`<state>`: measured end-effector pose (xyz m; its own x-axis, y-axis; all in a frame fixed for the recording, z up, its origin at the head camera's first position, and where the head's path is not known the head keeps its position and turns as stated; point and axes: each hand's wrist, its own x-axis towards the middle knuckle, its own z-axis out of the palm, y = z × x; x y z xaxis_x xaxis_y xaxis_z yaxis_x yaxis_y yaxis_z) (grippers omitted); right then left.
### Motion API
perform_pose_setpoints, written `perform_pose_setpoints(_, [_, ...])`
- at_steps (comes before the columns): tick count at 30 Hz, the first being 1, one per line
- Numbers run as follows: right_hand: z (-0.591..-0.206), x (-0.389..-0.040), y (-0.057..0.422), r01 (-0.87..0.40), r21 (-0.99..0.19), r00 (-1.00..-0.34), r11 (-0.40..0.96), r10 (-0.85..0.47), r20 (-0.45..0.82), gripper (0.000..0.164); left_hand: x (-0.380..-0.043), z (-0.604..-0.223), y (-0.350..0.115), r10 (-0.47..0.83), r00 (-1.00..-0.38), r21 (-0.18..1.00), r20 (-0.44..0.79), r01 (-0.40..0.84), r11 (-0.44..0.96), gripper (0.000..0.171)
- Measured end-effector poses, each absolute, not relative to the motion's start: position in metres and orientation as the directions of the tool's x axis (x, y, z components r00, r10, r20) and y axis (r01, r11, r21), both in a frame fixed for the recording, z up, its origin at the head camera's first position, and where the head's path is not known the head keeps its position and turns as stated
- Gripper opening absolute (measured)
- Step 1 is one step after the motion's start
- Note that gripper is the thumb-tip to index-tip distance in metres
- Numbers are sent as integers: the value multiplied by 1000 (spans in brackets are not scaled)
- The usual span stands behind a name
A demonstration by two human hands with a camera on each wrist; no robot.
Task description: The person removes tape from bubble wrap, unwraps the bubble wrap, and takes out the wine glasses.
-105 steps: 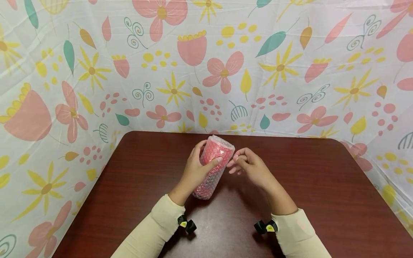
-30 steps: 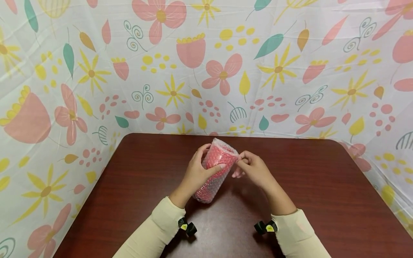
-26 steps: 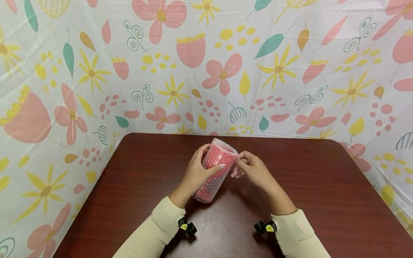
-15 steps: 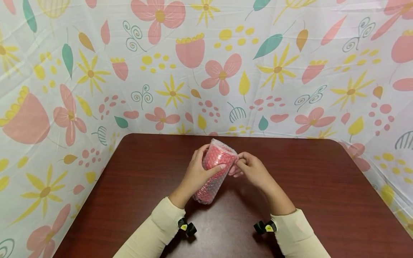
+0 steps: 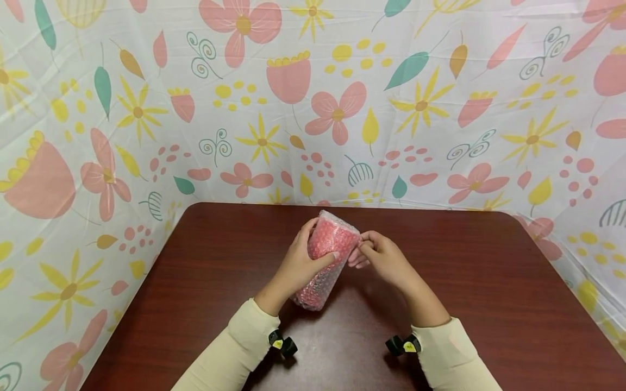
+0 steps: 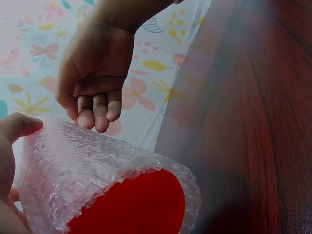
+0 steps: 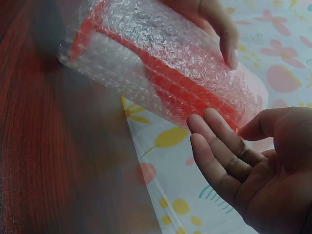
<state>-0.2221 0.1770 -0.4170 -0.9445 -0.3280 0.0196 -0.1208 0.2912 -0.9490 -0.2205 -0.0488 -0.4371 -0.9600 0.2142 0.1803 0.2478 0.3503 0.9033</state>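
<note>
In our left hand's (image 5: 298, 265) grip, the bubble-wrapped cylinder (image 5: 336, 238) slants lengthwise toward the table's (image 5: 230, 231) far edge, right hand (image 5: 385, 258) pinching it at upper right.

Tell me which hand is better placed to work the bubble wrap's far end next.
Probably the right hand: its thumb is at the far end of the bubble wrap, while the left hand grips the wrapped red item.
</note>
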Motion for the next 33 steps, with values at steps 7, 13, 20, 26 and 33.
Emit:
perform_pose_setpoints(7, [-415,-221,177,-147,-936,-945,319,-324,38,25,-221,-437,-49,197,-961,912,196,252,322,87])
perform_pose_setpoints(13, [-413,-221,176,-167,-924,-942,343,-334,46,26,-222,-436,-49,181,-965,914,187,239,329,88])
perform_pose_setpoints(20, [-412,-219,177,-187,-924,-933,334,-355,60,27,-222,-436,-50,161,-964,917,211,252,309,89])
perform_pose_setpoints(26, [-414,-220,177,-174,-958,-924,230,-375,78,25,-223,-436,-50,159,-963,922,216,255,290,87])
perform_pose_setpoints(33, [-417,-223,175,-168,-964,-933,205,-349,88,20,-221,-435,-49,143,-968,934,206,238,267,86])
